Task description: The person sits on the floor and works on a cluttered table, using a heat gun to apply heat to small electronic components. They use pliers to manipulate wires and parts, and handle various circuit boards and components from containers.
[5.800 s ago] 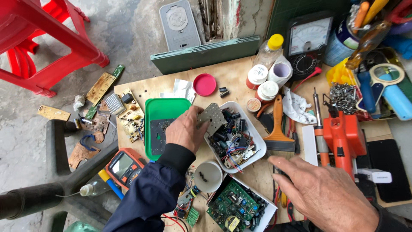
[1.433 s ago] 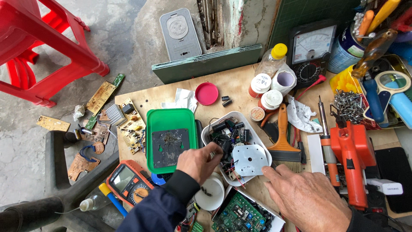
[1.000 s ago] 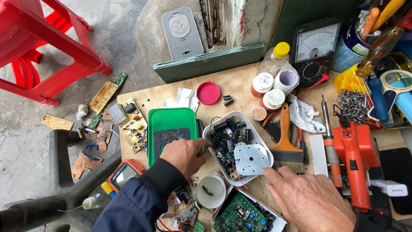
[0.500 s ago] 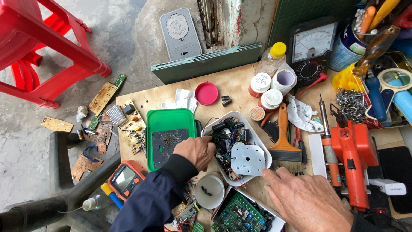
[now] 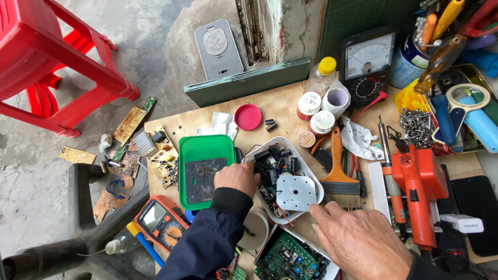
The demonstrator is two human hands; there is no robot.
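Observation:
My left hand [image 5: 237,179], in a dark blue sleeve, reaches into the left side of a white tray [image 5: 307,156]. Its fingers are curled among the dark electronic parts [image 5: 274,167] there; whether they grip one is hidden. A pale grey metal plate with holes [image 5: 295,193] lies in the tray's near right corner. My right hand [image 5: 358,243] rests palm down on the wooden table with fingers apart, its fingertips just beside the tray's near corner, holding nothing. A green tray [image 5: 205,146] with a dark board [image 5: 199,180] in it sits left of my left hand.
Right of the white tray lie an orange-handled brush [image 5: 337,173], a soldering iron [image 5: 390,179] and an orange power tool [image 5: 419,194]. Near me are a green circuit board [image 5: 288,259], a white cup [image 5: 254,231] and an orange multimeter [image 5: 161,223]. A red stool [image 5: 52,67] stands left.
The grey plate my left hand held earlier now lies in the white tray. My left hand has moved up from the green tray's edge into the white tray. My right hand has barely shifted.

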